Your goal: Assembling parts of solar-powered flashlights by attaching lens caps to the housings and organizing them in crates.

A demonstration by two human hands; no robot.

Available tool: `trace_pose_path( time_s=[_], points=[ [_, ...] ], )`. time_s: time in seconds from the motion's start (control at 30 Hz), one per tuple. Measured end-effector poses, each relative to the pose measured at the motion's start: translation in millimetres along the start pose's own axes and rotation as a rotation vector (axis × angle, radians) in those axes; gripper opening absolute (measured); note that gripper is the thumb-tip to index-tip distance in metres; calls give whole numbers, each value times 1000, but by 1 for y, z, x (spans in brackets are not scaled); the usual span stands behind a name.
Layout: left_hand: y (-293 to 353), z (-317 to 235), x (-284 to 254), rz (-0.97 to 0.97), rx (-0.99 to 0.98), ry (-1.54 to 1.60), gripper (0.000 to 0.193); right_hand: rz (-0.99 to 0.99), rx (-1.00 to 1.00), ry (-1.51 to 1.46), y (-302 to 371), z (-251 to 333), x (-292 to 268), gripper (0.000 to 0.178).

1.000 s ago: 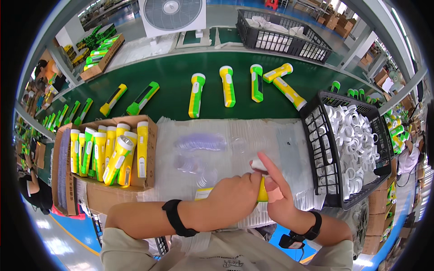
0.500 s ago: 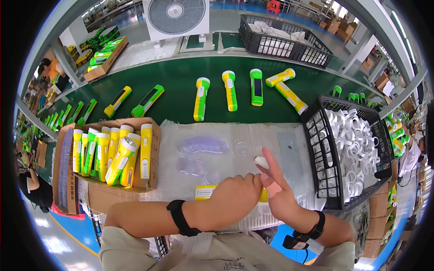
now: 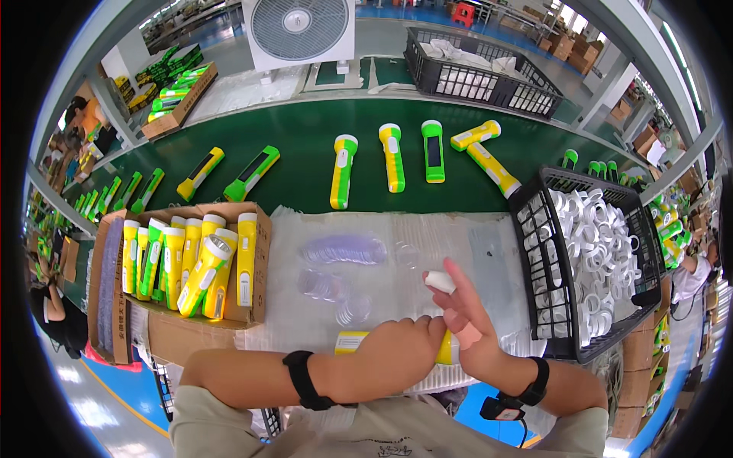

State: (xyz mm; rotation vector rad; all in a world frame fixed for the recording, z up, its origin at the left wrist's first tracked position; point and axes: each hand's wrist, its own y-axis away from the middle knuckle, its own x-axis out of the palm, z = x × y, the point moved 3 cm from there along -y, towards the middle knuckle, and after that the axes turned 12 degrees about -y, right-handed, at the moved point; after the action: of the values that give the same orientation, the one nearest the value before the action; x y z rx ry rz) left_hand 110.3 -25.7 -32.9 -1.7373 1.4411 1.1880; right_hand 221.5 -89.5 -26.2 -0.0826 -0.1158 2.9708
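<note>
The left hand point(image 3: 401, 349) is clamped around a yellow flashlight point(image 3: 350, 341), which is positioned crosswise above the near part of the worktop point(image 3: 473, 238), in front of the torso. The right hand point(image 3: 475, 330) is at the flashlight's right end, fingers extended and apart; a white wrap point(image 3: 439, 282) covers one finger. Clear discs point(image 3: 345, 250) lie beyond the hands. A flashlight-filled carton point(image 3: 260, 275) stands left; a black crate point(image 3: 566, 336) containing white rings point(image 3: 597, 263) stands right.

the held flashlight point(image 3: 350, 343) is yellow and white, the belt point(image 3: 298, 160) green, the rings point(image 3: 593, 237) white.
</note>
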Motion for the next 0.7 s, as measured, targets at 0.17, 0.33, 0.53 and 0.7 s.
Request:
trace_pose_path(
  time_s=[0.17,0.33,0.53,0.7],
  points=[
    [-1,-6,-24,27,98,240,33,123,-544,46,12,7,-15,50],
    [-1,-19,-17,160,358,208,32,336,-914,226,21,23,0,41],
    [2,-15,-36,-34,61,-74,33,-46,-590,326,13,11,-7,49],
    [15,-7,-62,-299,82,90,53,-77,-484,-178,17,-2,-17,50]
  ],
)
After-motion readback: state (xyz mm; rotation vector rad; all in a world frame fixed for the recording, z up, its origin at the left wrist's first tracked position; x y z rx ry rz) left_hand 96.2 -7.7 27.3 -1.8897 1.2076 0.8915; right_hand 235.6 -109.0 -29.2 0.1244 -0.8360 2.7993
